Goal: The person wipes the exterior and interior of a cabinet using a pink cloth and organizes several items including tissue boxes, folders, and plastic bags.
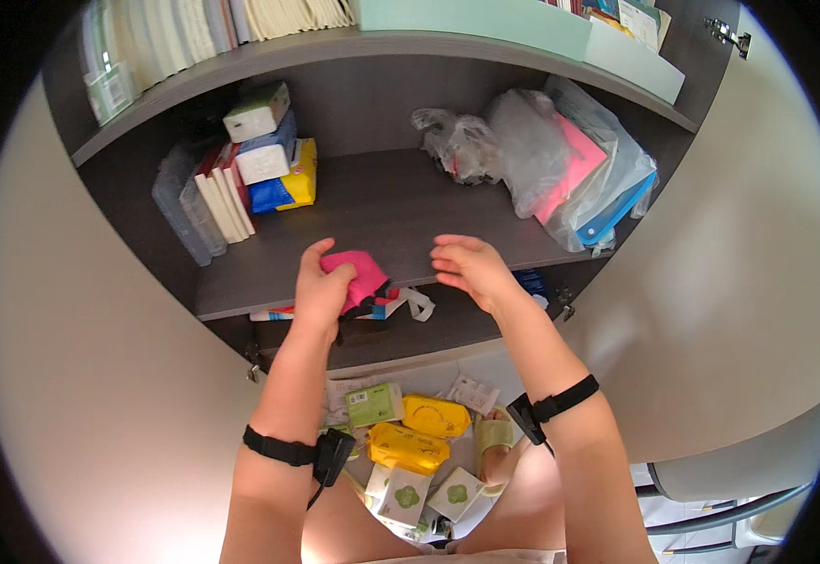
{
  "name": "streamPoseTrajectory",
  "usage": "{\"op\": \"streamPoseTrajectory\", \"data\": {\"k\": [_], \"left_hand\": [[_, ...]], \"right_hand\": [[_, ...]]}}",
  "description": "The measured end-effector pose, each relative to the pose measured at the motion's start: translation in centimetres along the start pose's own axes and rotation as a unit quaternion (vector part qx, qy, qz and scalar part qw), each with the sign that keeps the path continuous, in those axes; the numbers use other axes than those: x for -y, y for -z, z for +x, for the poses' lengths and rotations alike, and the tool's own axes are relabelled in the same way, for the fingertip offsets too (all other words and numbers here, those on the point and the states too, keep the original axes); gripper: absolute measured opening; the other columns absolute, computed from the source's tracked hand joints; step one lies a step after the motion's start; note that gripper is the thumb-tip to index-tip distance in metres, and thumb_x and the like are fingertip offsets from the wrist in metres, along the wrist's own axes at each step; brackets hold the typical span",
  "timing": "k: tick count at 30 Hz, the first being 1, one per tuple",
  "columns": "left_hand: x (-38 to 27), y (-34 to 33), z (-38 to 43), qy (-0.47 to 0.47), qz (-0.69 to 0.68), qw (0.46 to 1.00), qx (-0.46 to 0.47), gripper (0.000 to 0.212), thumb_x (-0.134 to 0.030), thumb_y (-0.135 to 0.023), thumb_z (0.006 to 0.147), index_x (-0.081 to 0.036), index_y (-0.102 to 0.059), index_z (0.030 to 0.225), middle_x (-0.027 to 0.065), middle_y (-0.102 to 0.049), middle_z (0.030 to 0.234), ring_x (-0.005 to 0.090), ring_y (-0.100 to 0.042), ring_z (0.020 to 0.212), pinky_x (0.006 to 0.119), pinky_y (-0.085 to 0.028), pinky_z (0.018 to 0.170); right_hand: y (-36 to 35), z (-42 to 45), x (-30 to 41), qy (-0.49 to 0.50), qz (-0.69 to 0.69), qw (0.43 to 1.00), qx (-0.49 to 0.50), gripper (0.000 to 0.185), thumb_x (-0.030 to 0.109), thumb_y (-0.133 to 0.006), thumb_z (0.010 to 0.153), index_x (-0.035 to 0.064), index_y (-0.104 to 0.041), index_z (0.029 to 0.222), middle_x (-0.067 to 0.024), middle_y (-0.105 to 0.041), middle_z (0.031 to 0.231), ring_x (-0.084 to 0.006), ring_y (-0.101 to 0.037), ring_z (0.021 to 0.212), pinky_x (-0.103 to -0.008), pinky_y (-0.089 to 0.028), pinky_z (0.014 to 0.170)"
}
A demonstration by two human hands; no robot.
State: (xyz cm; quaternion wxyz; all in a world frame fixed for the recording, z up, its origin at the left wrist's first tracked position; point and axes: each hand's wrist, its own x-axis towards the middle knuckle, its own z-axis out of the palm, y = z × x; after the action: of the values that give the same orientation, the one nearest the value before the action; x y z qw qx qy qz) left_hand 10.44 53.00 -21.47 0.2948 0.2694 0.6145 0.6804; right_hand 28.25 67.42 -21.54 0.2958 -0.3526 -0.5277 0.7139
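In my left hand (322,285) is a bunched pink cloth item (362,275) with black edging, gripped between thumb and fingers. It is above the front edge of the dark wooden middle shelf (381,204). My right hand (467,268) holds nothing; its fingers are loosely curled and apart, over the shelf's front edge to the right of the pink item. Behind the pink item, a bag with white handles (418,304) lies partly hidden in the lower compartment.
Books (223,201), tissue packs (263,158) and a yellow-blue pack (300,180) stand on the shelf's left. Plastic bags (529,141) and a blue folder (618,210) lean right. Yellow wipes packs (410,448) and tissue packs (406,497) lie on the floor between cabinet doors (720,268).
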Motion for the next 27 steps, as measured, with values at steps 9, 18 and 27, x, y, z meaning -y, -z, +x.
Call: {"op": "streamPoseTrajectory", "data": {"k": [9, 18, 27], "left_hand": [[4.5, -1.2, 4.8, -0.001, 0.087, 0.996, 0.002, 0.048, -0.007, -0.058, 0.075, 0.001, -0.049, 0.122, 0.0108, -0.060, 0.095, 0.0164, -0.057, 0.082, 0.026, -0.046, 0.075], [6.0, -2.7, 6.7, -0.106, 0.175, 0.979, 0.011, 0.039, -0.010, -0.058, 0.074, 0.000, -0.056, 0.111, 0.0093, -0.060, 0.079, 0.0170, -0.056, 0.072, 0.028, -0.045, 0.070], [6.0, -2.9, 7.0, -0.130, 0.147, 0.979, 0.053, 0.041, -0.011, -0.058, 0.074, -0.002, -0.054, 0.114, 0.0079, -0.059, 0.080, 0.0161, -0.056, 0.073, 0.028, -0.046, 0.071]], "right_hand": [[10.7, 9.2, -0.3, 0.154, -0.053, 0.962, -0.218, 0.047, 0.011, -0.062, 0.081, -0.0019, -0.047, 0.123, -0.0070, -0.058, 0.099, -0.0135, -0.056, 0.087, -0.0246, -0.046, 0.076], [5.5, 14.8, 1.5, 0.105, -0.025, 0.989, -0.099, 0.093, 0.026, -0.066, 0.083, 0.0142, -0.001, 0.148, -0.0143, -0.036, 0.140, -0.0240, -0.044, 0.122, -0.0359, -0.046, 0.090], [7.6, 19.0, -0.3, 0.111, 0.219, 0.959, -0.140, 0.029, 0.013, -0.054, 0.091, -0.0023, -0.052, 0.116, -0.0095, -0.057, 0.104, -0.0189, -0.057, 0.092, -0.0321, -0.053, 0.078]]}}
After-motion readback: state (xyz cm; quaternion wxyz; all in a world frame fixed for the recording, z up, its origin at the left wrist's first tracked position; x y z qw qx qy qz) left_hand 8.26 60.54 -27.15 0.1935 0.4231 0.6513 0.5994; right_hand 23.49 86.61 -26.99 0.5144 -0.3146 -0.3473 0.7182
